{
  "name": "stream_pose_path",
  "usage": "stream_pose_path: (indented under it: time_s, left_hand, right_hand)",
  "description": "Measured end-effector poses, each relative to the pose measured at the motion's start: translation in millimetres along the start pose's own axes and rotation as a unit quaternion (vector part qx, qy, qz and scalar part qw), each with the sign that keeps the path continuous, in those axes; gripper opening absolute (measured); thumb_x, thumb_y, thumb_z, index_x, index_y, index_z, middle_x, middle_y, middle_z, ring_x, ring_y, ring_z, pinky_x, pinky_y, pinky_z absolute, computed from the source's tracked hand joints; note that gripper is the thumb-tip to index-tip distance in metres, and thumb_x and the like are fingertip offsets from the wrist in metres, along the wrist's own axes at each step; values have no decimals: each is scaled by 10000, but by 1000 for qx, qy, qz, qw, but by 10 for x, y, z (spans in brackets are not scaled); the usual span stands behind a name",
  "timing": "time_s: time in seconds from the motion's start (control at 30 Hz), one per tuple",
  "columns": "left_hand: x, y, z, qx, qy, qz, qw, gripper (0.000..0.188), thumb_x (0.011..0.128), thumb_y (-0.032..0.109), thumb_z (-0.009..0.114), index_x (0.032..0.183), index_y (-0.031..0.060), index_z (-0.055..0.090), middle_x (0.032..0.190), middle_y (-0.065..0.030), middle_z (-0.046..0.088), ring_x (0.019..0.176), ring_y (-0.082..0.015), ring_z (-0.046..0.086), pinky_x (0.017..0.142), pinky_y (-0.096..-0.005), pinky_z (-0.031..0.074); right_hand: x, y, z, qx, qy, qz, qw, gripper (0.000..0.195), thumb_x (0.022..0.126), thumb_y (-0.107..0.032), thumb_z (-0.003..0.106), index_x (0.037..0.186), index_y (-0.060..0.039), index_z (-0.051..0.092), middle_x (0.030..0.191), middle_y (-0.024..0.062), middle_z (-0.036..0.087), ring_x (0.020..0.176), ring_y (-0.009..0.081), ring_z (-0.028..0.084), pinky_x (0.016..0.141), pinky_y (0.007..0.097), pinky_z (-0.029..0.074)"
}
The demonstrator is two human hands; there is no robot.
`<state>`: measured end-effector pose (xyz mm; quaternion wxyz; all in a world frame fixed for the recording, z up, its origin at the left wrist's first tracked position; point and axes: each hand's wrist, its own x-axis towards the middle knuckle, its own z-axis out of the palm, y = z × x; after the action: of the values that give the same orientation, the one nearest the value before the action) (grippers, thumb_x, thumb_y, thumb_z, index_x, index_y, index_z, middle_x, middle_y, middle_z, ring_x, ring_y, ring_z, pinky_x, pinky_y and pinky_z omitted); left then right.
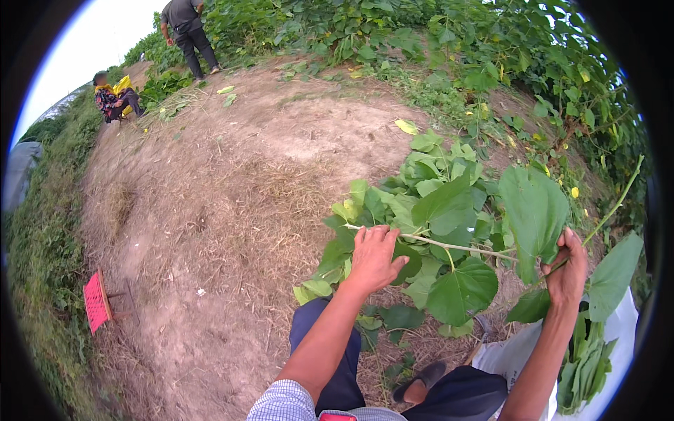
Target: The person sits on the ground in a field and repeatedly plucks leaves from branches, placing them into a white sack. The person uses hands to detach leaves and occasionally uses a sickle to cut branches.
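Observation:
My left hand (373, 259) has its fingers curled over the cut end of a pale leafy branch (463, 247), its thumb held apart. Broad, toothed, mulberry-like leaves hang from this branch. At the right, my right hand (567, 268) grips a green leafy stem (613, 208) that rises to the upper right. A large leaf (533, 216) stands at its fingertips and partly hides the grip. Whether branch and stem are one piece cannot be told. Beneath and beyond both hands lies a heap of cut leafy branches (442, 171). A white sack (613, 337) holds stacked picked leaves (582, 363) by my right forearm.
A low folding stool with a red woven seat (96, 302) stands at the left on dry, straw-strewn soil (210, 210). One person (117, 100) sits far left; another person (187, 37) stands at the back. Dense leafy plants (526, 58) border the back and right.

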<state>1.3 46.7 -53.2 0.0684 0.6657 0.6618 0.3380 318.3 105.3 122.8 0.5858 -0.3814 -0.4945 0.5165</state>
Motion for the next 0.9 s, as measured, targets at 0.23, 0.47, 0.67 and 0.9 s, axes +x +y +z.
stream_pose_path:
  time_s: [0.23,0.47,0.67,0.9]
  left_hand:
    - [-8,-13,28,-66,-94,-28,993,257,903,306,590,905,49,600,941,-170,612,943,-352,572,807,-462,421]
    - [-6,-85,13,-89,-12,-132,987,321,941,333,526,800,45,546,737,-184,602,755,-418,585,652,-511,433]
    - [55,-187,54,-175,70,-190,964,340,940,328,531,788,24,550,681,-207,592,688,-441,567,608,-503,430]
    - [82,-303,149,-359,125,-204,902,312,933,273,603,778,2,609,560,16,455,535,-66,389,481,-280,327]
  right_hand:
    - [15,-1,-65,-19,1,17,1000,192,950,-251,527,838,-95,538,759,0,565,565,99,544,377,237,392]
    - [-55,156,-63,-194,45,-43,979,407,966,-402,517,849,-19,593,861,63,613,789,177,553,774,321,431]
    - [-330,515,-132,-527,-11,-34,849,495,957,-438,529,782,25,550,670,80,515,639,170,481,598,303,410]
    - [-695,989,-437,-174,18,220,960,228,885,-178,626,943,25,540,692,96,597,547,167,618,409,285,513]
